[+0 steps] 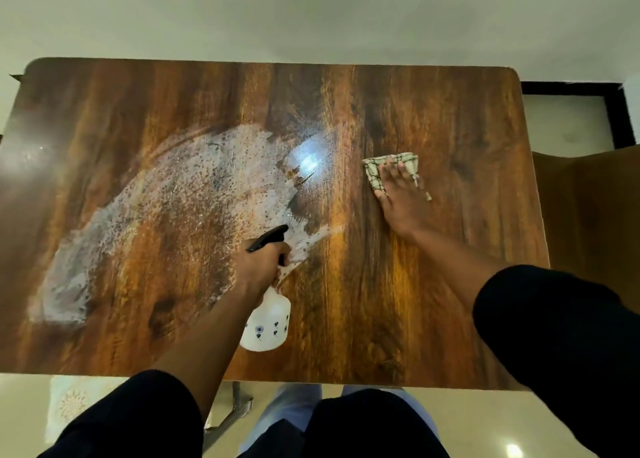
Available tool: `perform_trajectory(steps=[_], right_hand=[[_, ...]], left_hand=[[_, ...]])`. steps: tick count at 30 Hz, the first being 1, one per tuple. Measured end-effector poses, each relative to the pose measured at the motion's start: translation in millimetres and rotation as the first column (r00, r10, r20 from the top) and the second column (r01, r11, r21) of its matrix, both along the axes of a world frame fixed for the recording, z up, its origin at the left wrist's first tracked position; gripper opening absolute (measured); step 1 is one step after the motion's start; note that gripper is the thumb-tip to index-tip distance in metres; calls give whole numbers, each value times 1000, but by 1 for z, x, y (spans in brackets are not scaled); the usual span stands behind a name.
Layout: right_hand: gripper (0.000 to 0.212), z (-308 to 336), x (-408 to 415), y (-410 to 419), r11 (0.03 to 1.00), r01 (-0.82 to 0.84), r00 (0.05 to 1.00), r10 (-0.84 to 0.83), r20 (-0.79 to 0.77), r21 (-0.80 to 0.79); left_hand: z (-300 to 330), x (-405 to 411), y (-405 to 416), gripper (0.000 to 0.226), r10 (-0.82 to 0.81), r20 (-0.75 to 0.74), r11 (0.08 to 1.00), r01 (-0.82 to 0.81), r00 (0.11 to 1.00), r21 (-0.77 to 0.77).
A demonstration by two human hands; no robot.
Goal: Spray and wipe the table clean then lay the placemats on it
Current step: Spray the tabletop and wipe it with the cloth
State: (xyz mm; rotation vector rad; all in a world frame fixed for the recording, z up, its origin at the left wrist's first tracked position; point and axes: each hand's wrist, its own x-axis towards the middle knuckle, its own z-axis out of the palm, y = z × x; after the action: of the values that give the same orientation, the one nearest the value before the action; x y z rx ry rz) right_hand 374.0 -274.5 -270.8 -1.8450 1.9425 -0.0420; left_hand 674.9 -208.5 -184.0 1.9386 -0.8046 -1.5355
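Mid-clean, spray-and-wipe step. Left hand (261,267) grips the neck of the white spray bottle (266,322), black nozzle (268,243) pointing up-right over the wooden surface (433,301). Right hand (401,198) lies flat, fingers straight, pressing a checked cloth (391,168) onto the right half. A wide band of white spray residue (166,208) covers left and centre, not yet wiped. Next move, my guess: drag the cloth leftward through the wet band with even pressure and park the bottle. No placemats on the surface; a pale patterned item (72,405) shows on the floor below its near-left edge, can't tell what.
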Motion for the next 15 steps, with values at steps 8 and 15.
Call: perform_trajectory(steps=[8,15], right_hand=[[65,3,77,44,996,87,996,-87,-24,22],[64,3,207,118,943,-331,944,331,9,41]], left_hand=[[-1,28,19,47,-74,-49,997,75,996,24],[1,70,22,42,-61,-35,998,61,998,-12]])
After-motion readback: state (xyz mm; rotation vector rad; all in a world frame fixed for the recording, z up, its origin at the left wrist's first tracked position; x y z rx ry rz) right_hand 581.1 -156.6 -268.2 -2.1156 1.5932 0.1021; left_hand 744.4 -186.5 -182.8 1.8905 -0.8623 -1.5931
